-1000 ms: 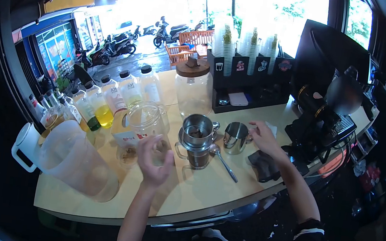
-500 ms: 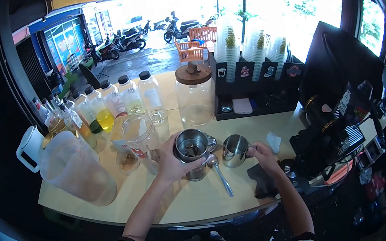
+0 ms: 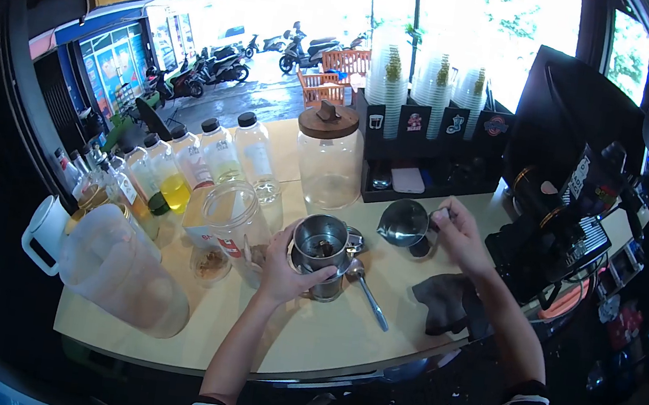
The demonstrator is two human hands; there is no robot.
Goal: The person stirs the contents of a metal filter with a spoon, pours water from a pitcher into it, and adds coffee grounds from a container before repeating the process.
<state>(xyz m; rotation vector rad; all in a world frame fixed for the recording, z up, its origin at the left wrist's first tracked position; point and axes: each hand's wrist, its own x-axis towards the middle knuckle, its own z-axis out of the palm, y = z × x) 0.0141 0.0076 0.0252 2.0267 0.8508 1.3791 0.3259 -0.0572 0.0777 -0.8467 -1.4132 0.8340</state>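
My left hand (image 3: 287, 270) is wrapped round a metal filter cup (image 3: 322, 240) with dark bits inside. The cup rests on top of a lower vessel on the counter. To its right, my right hand (image 3: 463, 237) grips the handle of a small metal pitcher (image 3: 404, 223), which is raised and tilted to the left. Between them on the counter lies a metal spoon (image 3: 368, 293). Left of the cup is an open clear jar (image 3: 232, 219) with a red and white label.
A large clear pitcher (image 3: 123, 270) stands at the left, before a row of bottles (image 3: 220, 158). Behind are a wooden-lidded glass jar (image 3: 330, 158) and a black cup rack (image 3: 433, 155). A dark cloth (image 3: 442, 304) lies at the right.
My right hand has lifted the small metal pitcher up off the counter and tilted it. My left hand remains on the filter cup.
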